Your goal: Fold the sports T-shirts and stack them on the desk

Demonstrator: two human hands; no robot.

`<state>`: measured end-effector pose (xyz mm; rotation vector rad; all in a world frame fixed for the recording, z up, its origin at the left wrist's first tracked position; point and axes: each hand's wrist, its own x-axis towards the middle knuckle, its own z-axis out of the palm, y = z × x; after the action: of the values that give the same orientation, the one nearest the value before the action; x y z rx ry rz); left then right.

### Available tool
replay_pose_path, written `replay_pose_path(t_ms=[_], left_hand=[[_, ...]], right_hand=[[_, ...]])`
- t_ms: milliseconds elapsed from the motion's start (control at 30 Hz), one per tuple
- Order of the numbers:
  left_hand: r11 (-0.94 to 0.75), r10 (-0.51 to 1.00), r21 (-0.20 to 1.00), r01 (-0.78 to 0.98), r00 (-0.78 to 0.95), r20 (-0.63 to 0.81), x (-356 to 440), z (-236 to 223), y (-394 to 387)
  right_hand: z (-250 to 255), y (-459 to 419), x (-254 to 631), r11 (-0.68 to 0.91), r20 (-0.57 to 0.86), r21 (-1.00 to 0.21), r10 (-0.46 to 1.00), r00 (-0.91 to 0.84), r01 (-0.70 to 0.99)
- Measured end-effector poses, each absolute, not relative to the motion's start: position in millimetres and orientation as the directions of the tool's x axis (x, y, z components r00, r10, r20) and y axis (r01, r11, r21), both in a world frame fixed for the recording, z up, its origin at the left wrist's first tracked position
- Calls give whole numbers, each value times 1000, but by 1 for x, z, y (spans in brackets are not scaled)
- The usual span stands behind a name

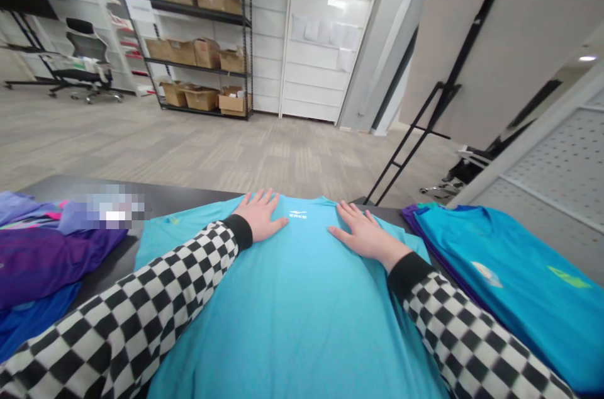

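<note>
The fingers (264, 199) lie spread and relaxed, grasping nothing. The left hand (258, 216) and right hand (365, 236) rest flat on a turquoise T-shirt (283, 311), laid out on a black table (155, 201) between a pile of purple and blue garments (51, 260) at left and a folded turquoise shirt (500, 279) at right.

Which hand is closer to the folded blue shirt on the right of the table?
The right hand is nearer: it rests on the turquoise T-shirt, beside the folded blue shirt. The left hand lies farther away, on the T-shirt's other side.
</note>
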<state>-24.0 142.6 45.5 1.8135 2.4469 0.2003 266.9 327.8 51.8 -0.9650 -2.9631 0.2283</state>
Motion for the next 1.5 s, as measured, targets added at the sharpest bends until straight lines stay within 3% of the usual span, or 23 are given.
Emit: replay_pose_path(t_ms=[167,300,633,767,900,1167,1333,1500], left_hand=[[221,970,130,967,-232,74,-2,58,115],[187,982,172,967,-182,-41,12,53,75],[170,985,198,965,-174,4,17,37,50],[159,987,198,967,-157,-24,8,57,62],[179,980,186,966,-192,53,-12,79,107],[272,958,176,946,-283,40,-27,44,147],[258,953,97,961,-270,137,-23,48,142],[268,963,125,955,-270,-5,-22,43,144]], right_hand=[[60,309,274,857,120,-119,514,-850,501],[53,286,287,862,0,-164,487,-874,480],[55,262,294,827,-90,-172,528,-844,536],[65,269,289,856,33,-155,504,-863,493],[81,287,258,892,196,-150,450,-871,427],[54,318,215,844,76,-118,533,-843,523],[44,322,219,808,-7,-143,576,-817,571],[44,325,216,795,-16,-135,595,-804,591]])
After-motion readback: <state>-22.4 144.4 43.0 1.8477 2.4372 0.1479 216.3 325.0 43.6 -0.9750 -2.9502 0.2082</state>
